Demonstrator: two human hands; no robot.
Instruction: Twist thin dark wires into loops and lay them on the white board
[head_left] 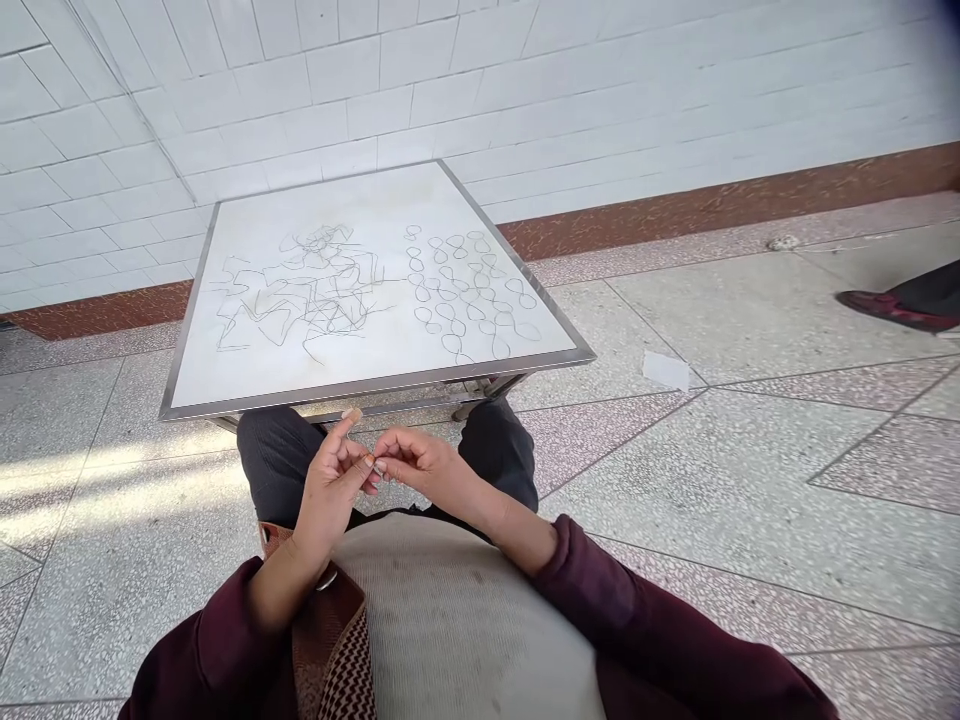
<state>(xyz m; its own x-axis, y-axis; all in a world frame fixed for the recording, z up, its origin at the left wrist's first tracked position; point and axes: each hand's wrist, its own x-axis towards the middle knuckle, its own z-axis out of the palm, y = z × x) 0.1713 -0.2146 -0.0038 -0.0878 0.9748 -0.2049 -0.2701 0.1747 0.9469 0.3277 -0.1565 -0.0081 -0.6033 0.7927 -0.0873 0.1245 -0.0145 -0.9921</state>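
Note:
In front of my body, above my lap, my left hand (341,472) and my right hand (411,462) meet at the fingertips. Thumb and fingers of both hands are pinched together on something too small to make out. One finger of my left hand sticks up, away from the pinch. Just beyond my hands stands a low white table (300,385) with a metal rim. Thin dark wire-like strands (330,290) lie in a loose tangle across its left and middle. On its right side, several loops of similar strand (450,285), many joined in pairs, are laid out in rough rows.
A white tiled wall (420,90) with a reddish-brown skirting rises behind the table. On the speckled floor (675,470) to the right lies a white piece of paper (666,370). Another person's shoe (896,308) shows at the right edge. My knees are against the table's near side.

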